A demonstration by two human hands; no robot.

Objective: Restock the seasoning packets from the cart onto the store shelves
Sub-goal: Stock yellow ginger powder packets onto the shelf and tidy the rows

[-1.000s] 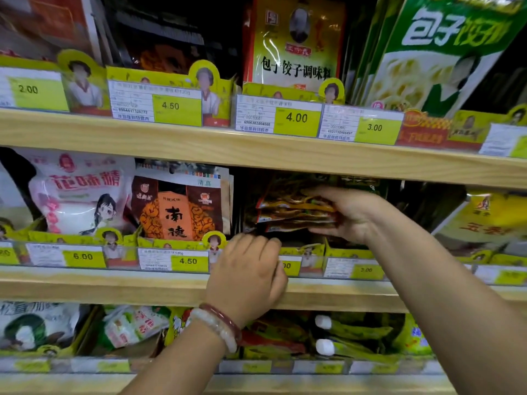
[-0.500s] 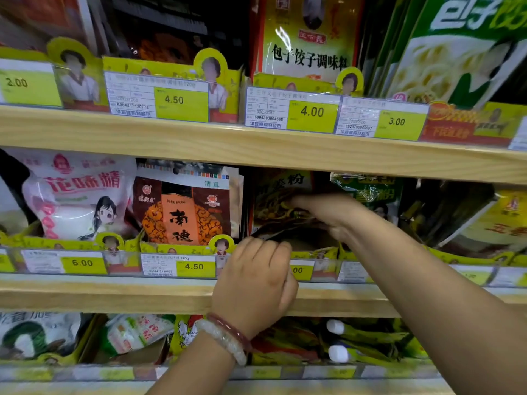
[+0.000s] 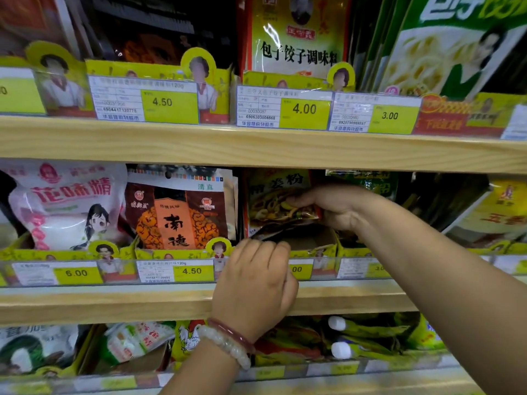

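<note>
Nearest you, your left hand (image 3: pixel 253 286) is at the front edge of the middle shelf (image 3: pixel 114 305), its fingers (image 3: pixel 256 252) curled together over the price strip and the low yellow cardboard tray (image 3: pixel 310 246) behind it; whether they grip anything you cannot tell from here. Two bead bracelets (image 3: pixel 228 342) sit on that wrist.

Just above and behind it, your right hand (image 3: pixel 333 208) reaches into the same shelf bay, under the upper shelf (image 3: pixel 256 146). Its fingers and thumb pinch the lower right corner of a seasoning packet (image 3: pixel 278 201), yellow-green with a food picture, standing upright in the tray. A dark packet edge (image 3: pixel 273 233) shows just beneath it.

To the left along the middle shelf stand a brown and orange packet (image 3: pixel 176 215) above the 4.50 tag (image 3: pixel 191 270), then a white and pink bag (image 3: pixel 65 203) above the 6.00 tag (image 3: pixel 75 272).

On the upper shelf, farther back, a yellow packet (image 3: pixel 296 38) stands above the 4.00 tag (image 3: pixel 304 109), with a green and white bag (image 3: pixel 445 49) to its right.
</note>
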